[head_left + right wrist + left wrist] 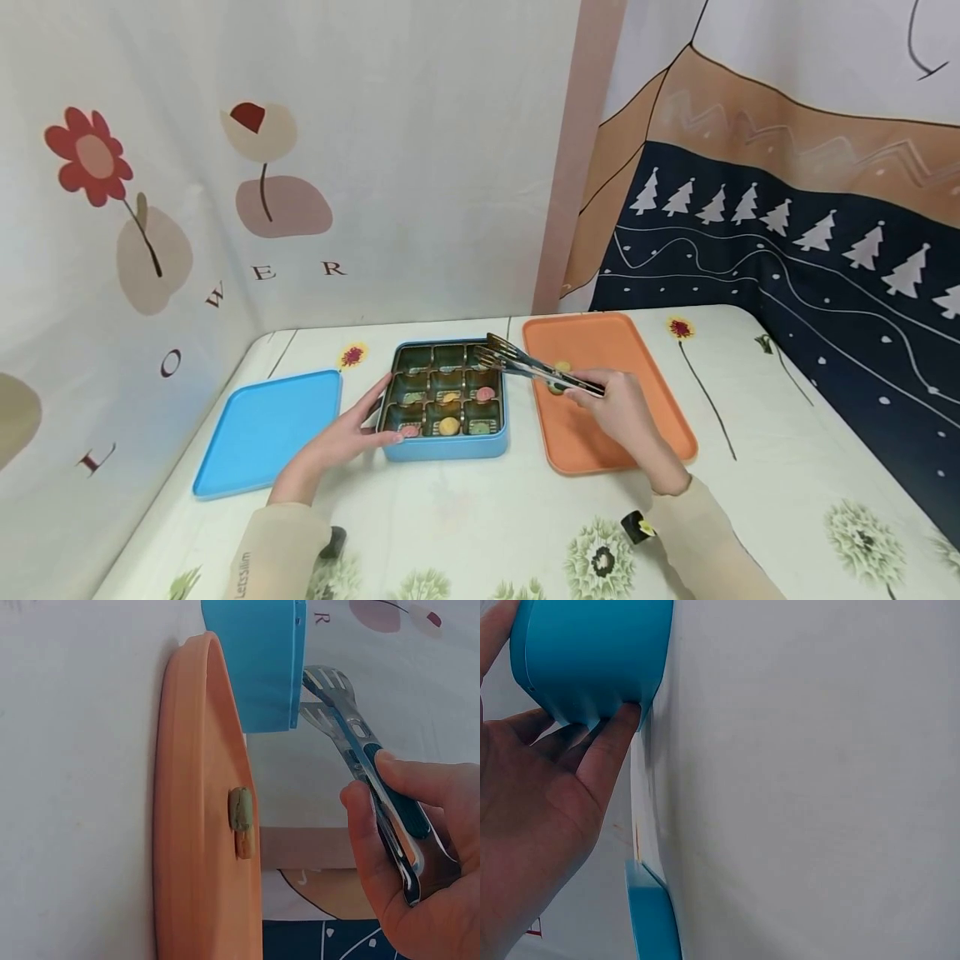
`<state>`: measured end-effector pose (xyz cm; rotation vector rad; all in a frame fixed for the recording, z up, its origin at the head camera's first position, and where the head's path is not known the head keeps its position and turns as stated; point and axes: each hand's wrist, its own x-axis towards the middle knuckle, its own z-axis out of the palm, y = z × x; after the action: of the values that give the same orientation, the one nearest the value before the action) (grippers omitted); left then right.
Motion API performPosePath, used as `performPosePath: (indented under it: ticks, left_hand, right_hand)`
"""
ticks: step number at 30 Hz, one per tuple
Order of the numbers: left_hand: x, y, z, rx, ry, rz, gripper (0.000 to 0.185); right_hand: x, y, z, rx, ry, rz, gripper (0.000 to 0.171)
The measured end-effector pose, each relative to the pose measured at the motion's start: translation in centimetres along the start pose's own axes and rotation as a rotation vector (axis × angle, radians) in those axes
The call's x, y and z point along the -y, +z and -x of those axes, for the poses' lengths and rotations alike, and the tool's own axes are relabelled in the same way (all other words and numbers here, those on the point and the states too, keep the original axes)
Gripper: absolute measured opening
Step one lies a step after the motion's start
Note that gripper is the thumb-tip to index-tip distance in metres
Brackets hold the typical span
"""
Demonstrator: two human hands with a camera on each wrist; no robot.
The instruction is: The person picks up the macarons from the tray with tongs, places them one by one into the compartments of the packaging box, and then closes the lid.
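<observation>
1. My right hand grips metal tongs with dark handles; the forked tips, slightly apart and empty, hang over the blue box.
2. The box has nine compartments. About five hold small round sweets.
3. My left hand rests with straight fingers on its left wall.
4. Two macarons lie on the orange tray; one blue lid is on the left.

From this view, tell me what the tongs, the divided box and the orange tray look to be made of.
Tongs: shiny silver metal with dark grip inlays, probably plastic or rubber.
Divided box: probably painted tin, with smooth blue walls and a dark glossy insert.
Orange tray: matte, likely plastic or silicone, with a rounded moulded rim.
</observation>
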<state>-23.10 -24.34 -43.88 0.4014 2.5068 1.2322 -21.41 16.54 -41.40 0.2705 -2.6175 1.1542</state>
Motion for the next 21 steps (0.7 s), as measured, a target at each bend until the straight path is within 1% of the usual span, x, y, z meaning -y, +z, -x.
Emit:
performPosePath:
  ticks: [5,8,13,16,21]
  left_hand:
    - [0.0,0.0,0.0,-0.002,0.012,0.007,0.1]
    - [0.0,0.0,0.1,-0.001,0.005,0.005,0.101]
    - [-0.1,0.0,0.2,-0.004,-0.008,0.007,0.101]
    - [0.0,0.0,0.2,-0.005,-0.008,0.007,0.101]
    - [0.1,0.0,0.1,-0.015,-0.003,-0.022,0.1]
  right_hand:
    - [-0.1,-0.2,0.1,0.003,0.012,-0.009,0.032]
    - [-0.1,-0.3,0.2,0.005,0.017,-0.005,0.031]
    - [-0.1,-0.7,0.2,-0.001,-0.001,0.004,0.032]
    - [0.0,-1.1,0.3,0.002,-0.002,-0.014,0.031]
    - [-0.2,-1.6,0.6,-0.004,-0.001,-0.026,0.03]
